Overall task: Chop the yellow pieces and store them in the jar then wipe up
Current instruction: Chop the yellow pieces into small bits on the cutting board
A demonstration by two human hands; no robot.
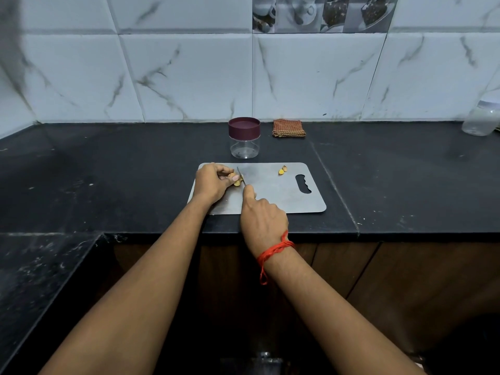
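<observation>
Fingers (223,169) of the left hand (212,183) curl round a yellow piece (237,182) to pin it on the steel board (284,197) while the right hand (263,220) grips the knife (240,176) against it, with the lidded jar (244,138) and cloth (289,128) waiting behind on the worktop (405,171)

Surface (392,171) was black stone, speckled, with a dull sheen, a bit scuffed. Board (284,196) looked like brushed metal, matt grey, smooth. Knife (240,175) had a thin shiny metal blade. Jar (244,147) was clear, glass or plastic, couldn't tell, with a smooth maroon plastic lid (244,127). Cloth (289,128) was coarse woven stuff, orange-brown check. Piece (237,182) looked dull and rough-skinned. Tiles (189,77) were glossy marble-look, doors (351,266) dark wood grain, semi-matt. Thread (273,250) was red twisted string.
</observation>
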